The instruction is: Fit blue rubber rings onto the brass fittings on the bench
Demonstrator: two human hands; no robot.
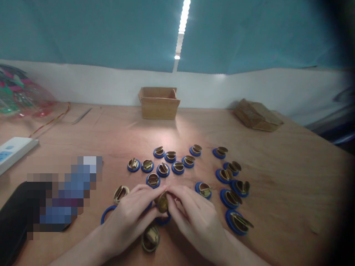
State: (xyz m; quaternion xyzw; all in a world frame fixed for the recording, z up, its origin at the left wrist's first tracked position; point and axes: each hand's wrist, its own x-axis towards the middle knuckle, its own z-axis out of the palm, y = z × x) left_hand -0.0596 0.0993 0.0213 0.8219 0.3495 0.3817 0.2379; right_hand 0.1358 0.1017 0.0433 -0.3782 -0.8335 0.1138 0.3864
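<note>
I am looking down at a wide tan wooden tabletop point(277, 192), with a teal curtain point(97, 33) hanging behind it above a white wall band. At the far middle sits a small open cardboard box point(159, 103), and a flattened brown cardboard piece point(257, 115) lies far right. A white power strip point(12, 151) rests at the left edge; no writing on it is readable, and a pixelated patch covers something near left.

My left hand point(129, 220) and right hand point(195, 216) meet at the near middle, fingertips pinched together on a small brass-coloured round metal part point(163, 202). It is held just above a blue ring point(163, 221) on the table.

Beyond the hands lies a cluster of blue-ringed brass discs point(163, 169). A second column of the same discs point(232, 186) runs down the right. A bare brass clip point(121, 192) lies just left of my left hand, beside an empty blue plastic ring point(107, 213). Another brass piece point(150, 238) sits between my wrists.
</note>
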